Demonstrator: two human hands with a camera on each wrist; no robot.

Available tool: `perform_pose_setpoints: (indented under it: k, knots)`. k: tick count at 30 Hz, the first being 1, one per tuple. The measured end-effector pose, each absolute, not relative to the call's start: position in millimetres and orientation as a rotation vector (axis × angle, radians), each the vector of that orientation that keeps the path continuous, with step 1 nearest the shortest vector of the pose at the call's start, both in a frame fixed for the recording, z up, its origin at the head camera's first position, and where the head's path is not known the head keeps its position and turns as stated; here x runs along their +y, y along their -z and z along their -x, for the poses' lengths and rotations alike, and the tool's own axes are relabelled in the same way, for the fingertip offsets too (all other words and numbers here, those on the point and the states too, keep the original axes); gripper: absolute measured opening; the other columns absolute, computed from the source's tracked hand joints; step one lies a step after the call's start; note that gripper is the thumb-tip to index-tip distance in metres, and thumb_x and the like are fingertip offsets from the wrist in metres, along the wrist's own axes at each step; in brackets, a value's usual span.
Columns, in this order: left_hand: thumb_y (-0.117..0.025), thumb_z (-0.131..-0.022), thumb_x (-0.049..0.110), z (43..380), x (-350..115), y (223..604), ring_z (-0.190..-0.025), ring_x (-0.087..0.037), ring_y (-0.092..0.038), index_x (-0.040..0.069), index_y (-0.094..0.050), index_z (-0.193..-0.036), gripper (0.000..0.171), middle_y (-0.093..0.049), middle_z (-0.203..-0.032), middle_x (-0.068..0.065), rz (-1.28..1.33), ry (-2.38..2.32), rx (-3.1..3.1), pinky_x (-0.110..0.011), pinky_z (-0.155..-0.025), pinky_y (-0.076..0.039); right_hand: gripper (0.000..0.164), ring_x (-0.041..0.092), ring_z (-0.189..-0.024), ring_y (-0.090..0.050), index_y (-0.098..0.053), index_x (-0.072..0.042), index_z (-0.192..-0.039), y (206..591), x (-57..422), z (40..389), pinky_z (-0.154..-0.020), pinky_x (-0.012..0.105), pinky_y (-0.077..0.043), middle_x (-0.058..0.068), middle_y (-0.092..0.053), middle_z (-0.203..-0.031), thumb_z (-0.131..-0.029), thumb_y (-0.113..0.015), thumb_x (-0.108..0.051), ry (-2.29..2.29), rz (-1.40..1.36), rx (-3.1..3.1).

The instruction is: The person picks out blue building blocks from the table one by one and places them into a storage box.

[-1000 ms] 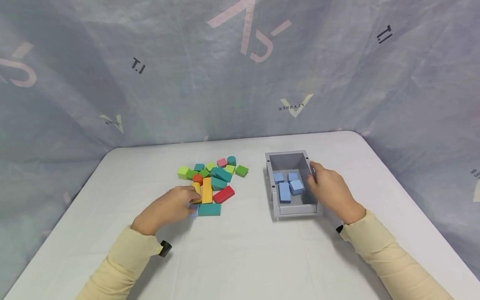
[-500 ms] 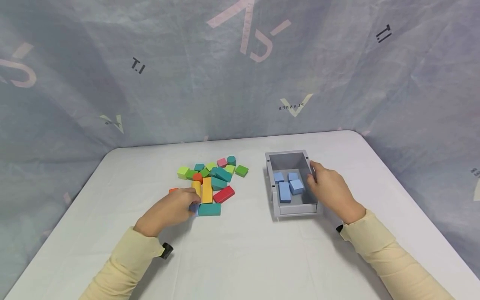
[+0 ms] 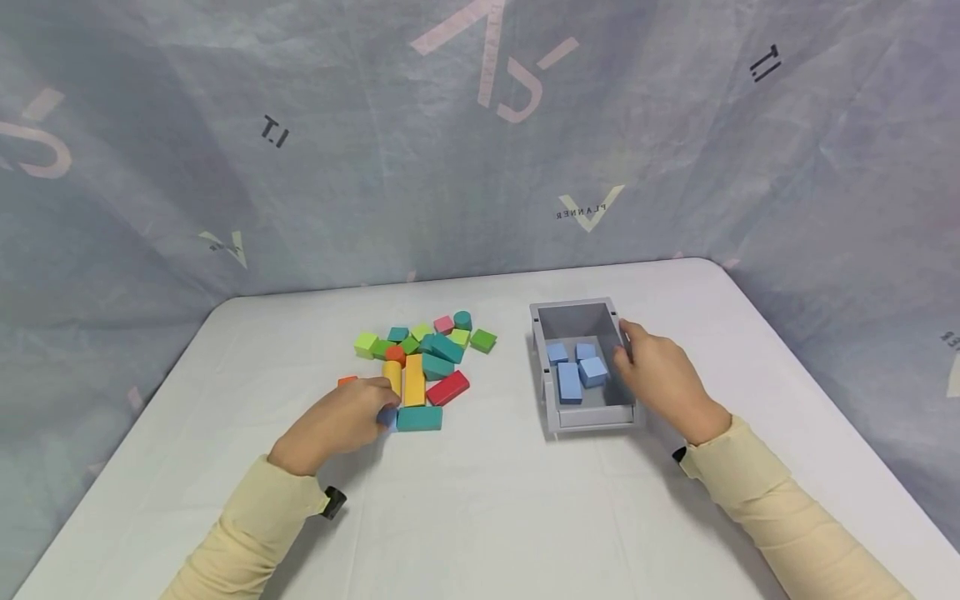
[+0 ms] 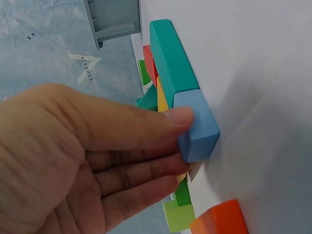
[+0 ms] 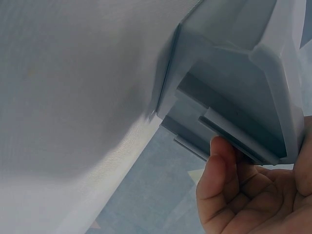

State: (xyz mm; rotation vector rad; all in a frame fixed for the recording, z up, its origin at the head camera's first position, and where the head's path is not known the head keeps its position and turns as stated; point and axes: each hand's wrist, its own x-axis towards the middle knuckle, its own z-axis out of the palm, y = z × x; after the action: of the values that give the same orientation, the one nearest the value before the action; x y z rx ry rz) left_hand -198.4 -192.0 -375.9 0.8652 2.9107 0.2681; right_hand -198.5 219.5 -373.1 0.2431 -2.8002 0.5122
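My left hand [image 3: 337,418] pinches a light blue block [image 4: 201,126], thumb on one face and fingertips at another. That block's end touches a long teal block [image 3: 420,418] on the table. Just beyond the hand lie a yellow cylinder [image 3: 392,373], a long yellow block [image 3: 415,381] and a red block [image 3: 448,388]. On the right, my right hand [image 3: 662,377] holds the side wall of a grey bin [image 3: 595,420]. In the right wrist view its curled fingers [image 5: 219,168] are under a ledge on the bin's outside. Several light blue blocks [image 3: 570,382] lie inside the bin.
Behind the yellow pieces is a loose cluster of green blocks [image 3: 483,341], teal pieces [image 3: 447,348], a pink cube [image 3: 444,324] and a red-orange cylinder [image 3: 395,356]. An orange block [image 3: 347,380] shows partly behind the left hand. A grey printed cloth [image 3: 480,167] hangs behind the white table [image 3: 480,517].
My left hand has shifted slightly, uncovering part of the orange block and more of the yellow cylinder, with its fingers now at the light blue block. The right hand and bin stay in place.
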Motion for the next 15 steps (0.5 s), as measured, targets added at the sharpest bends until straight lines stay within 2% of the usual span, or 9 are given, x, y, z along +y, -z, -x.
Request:
perform_pose_setpoints:
  k: [8,15]
  knots:
    - [-0.063,-0.072,-0.008,197.4,-192.6,379.8,-0.088,-0.012,-0.057,0.006,-0.070,-0.099,0.032,-0.064,-0.098,0.000,-0.889,-0.272,2.918,-0.031,-0.079,-0.051,0.047,0.016,-0.048,-0.043,-0.042,0.011,-0.129,372.6,220.2,198.4,-0.047,0.033,-0.036,0.003,-0.049,-0.055,-0.090,-0.048,-0.015,-0.518,-0.242,-2.810]
    - [-0.061,-0.073,-0.009,197.4,-194.4,378.3,-0.097,-0.017,-0.059,0.005,-0.069,-0.104,0.035,-0.064,-0.102,-0.002,-0.878,-0.299,2.913,-0.034,-0.082,-0.050,0.047,0.015,-0.046,-0.042,-0.041,0.011,-0.130,371.4,219.4,197.2,-0.044,0.030,-0.034,0.002,-0.048,-0.053,-0.091,-0.048,-0.015,-0.537,-0.233,-2.821]
